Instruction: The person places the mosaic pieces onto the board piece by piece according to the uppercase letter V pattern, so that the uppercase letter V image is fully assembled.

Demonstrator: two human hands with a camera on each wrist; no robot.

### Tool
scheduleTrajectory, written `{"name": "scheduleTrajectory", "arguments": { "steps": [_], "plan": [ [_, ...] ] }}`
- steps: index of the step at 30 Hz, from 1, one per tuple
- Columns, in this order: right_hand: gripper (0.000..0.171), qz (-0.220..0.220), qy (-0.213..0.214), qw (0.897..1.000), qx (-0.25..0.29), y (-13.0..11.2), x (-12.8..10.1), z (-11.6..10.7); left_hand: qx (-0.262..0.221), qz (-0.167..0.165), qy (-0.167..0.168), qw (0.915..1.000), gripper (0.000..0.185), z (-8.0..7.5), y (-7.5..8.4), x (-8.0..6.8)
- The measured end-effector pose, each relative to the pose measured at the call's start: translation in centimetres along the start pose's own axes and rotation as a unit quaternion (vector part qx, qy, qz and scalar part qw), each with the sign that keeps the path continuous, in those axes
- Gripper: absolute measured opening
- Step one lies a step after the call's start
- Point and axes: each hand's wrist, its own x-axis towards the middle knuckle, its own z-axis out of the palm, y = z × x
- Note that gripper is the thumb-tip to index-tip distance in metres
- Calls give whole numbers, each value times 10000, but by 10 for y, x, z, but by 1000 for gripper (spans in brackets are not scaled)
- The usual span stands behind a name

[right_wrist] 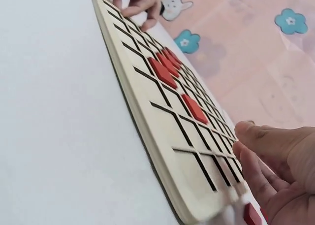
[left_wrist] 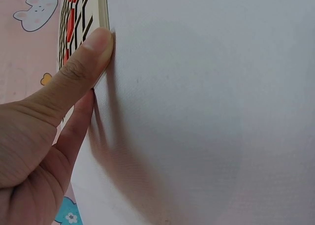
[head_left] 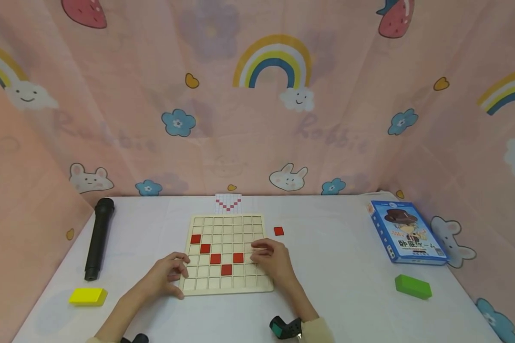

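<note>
A pale wooden grid board point(head_left: 200, 284) lies on the table, with several red square tiles point(head_left: 215, 259) in its cells. My left hand point(head_left: 165, 275) holds the board's left edge; in the left wrist view the thumb point(left_wrist: 81, 62) and a finger meet at that edge. Over the right side of the board is my right hand point(head_left: 275, 262), its fingers bent and thumb near the index finger. In the right wrist view these fingertips point(right_wrist: 243, 129) are close together by the grid; whether they pinch anything is hidden. A loose red tile point(head_left: 279, 231) lies right of the board.
Behind the board stands a pattern card point(head_left: 228, 203) with a pink V. A black microphone point(head_left: 99, 240) and yellow block point(head_left: 88, 297) lie at left. At right are a blue game box point(head_left: 407, 233) and a green block point(head_left: 413, 287). A patterned pink cloth hangs behind.
</note>
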Motion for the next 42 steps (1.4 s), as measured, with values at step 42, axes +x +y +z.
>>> {"name": "scheduleTrajectory", "arguments": {
  "steps": [42],
  "plan": [
    [32,394,-84,9989,221,44,15,-72,-21,203,-58,9998,42,-1,-1,-1]
  ]
}}
